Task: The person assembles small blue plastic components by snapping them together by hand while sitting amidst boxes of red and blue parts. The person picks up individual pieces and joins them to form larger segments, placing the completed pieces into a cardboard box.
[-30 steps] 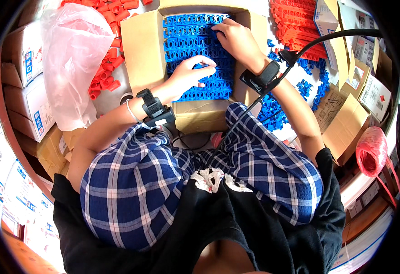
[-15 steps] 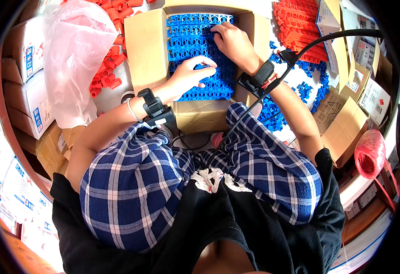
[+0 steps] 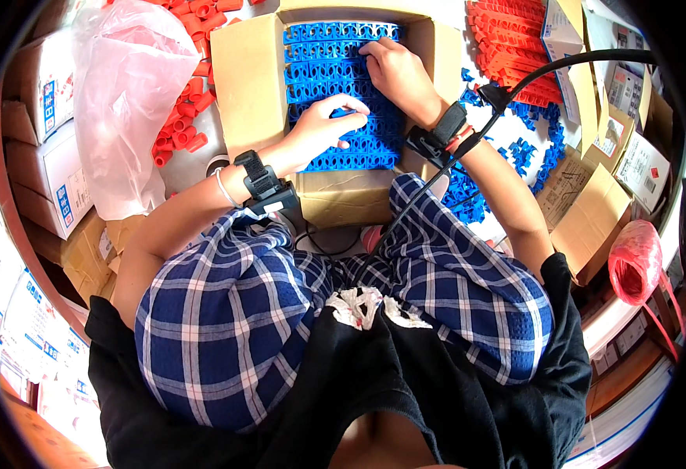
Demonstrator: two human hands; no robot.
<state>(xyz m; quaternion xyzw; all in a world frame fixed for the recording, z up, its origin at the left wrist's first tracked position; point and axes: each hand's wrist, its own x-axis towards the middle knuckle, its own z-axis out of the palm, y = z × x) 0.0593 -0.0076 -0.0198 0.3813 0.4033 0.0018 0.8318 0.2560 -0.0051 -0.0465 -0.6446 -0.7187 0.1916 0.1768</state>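
Note:
An open cardboard box (image 3: 243,86) stands in front of my knees, filled with rows of blue plastic parts (image 3: 329,48). My left hand (image 3: 323,129) lies flat on the near rows, fingers spread and pressing on them. My right hand (image 3: 394,69) is further in, its fingertips curled onto a blue row near the middle of the box. Each wrist carries a black strapped device, with a cable running off the right one.
A translucent plastic bag (image 3: 124,102) and loose red parts (image 3: 180,129) lie left of the box. More red parts (image 3: 511,55) and scattered blue parts (image 3: 531,148) lie to the right, beside small cardboard boxes (image 3: 593,227) and a red twine spool (image 3: 634,270). Stacked cartons (image 3: 38,180) line the left.
My right hand has slid a little further into the box along the blue rows. My left hand stays on the near rows, almost unmoved.

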